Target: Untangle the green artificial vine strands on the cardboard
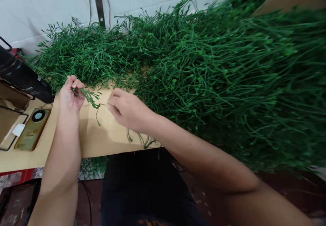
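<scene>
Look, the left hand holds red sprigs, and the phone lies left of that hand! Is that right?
Not quite: the head view shows the sprigs in the left hand are green, not red. The phone does lie left of that hand.

On my monitor I have a metal strip [98,5] at eleven o'clock, a black cylinder [24,74] just past nine, a phone [32,132] just before nine.

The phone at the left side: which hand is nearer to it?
Left: the left hand is above and right of the phone; the right hand is farther right.
</scene>
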Action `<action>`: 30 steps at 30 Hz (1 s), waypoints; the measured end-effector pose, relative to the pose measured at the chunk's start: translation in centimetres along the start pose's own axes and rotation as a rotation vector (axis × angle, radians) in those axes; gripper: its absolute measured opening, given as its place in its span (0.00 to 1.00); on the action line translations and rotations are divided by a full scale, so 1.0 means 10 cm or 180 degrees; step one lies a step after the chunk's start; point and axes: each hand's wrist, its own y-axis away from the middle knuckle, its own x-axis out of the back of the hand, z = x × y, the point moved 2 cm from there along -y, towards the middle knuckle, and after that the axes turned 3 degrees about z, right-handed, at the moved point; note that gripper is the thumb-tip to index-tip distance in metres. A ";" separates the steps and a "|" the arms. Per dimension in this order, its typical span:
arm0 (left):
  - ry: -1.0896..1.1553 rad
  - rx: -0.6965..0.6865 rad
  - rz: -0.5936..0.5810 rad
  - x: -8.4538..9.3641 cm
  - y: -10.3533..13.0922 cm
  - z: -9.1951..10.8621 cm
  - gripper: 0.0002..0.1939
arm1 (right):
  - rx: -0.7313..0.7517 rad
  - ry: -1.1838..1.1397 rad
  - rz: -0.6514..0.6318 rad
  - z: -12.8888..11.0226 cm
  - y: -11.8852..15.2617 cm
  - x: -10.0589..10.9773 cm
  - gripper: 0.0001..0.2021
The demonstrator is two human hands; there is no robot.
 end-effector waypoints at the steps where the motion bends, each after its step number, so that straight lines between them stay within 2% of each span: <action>1: -0.0069 0.0009 -0.0074 -0.05 0.02 -0.02 0.16 | -0.0184 -0.0041 -0.0013 0.06 -0.03 0.00 0.14; 4: 0.0184 0.0078 -0.0254 -0.18 0.07 -0.08 0.15 | -0.0455 -0.0277 0.0034 0.15 -0.10 -0.06 0.14; 8: 0.0012 -0.0002 -0.0498 -0.27 0.13 -0.17 0.16 | -0.0675 -0.0705 0.0036 0.13 -0.23 -0.24 0.13; 11: -0.0175 -0.0174 -0.0432 -0.32 0.16 -0.22 0.16 | -0.0826 -0.0962 -0.0127 0.11 -0.32 -0.34 0.14; 15: -0.0296 -0.0281 -0.0301 -0.34 0.18 -0.25 0.16 | -0.0945 -0.0955 -0.0246 0.14 -0.36 -0.36 0.09; 17: -0.0307 -0.0290 -0.0231 -0.34 0.17 -0.24 0.16 | -0.0924 -0.0817 -0.0199 0.16 -0.34 -0.32 0.07; 21: -0.0275 -0.0269 -0.0145 -0.33 0.18 -0.22 0.15 | -0.0759 -0.0523 -0.0260 0.13 -0.26 -0.24 0.11; 27: -0.0168 -0.0082 0.0025 -0.45 0.24 -0.25 0.16 | -0.0459 -0.0035 -0.0212 0.00 -0.14 -0.19 0.11; 30: -0.0126 -0.0065 0.0239 -0.38 0.18 -0.24 0.16 | -0.0366 0.0030 -0.0368 -0.12 -0.01 -0.19 0.11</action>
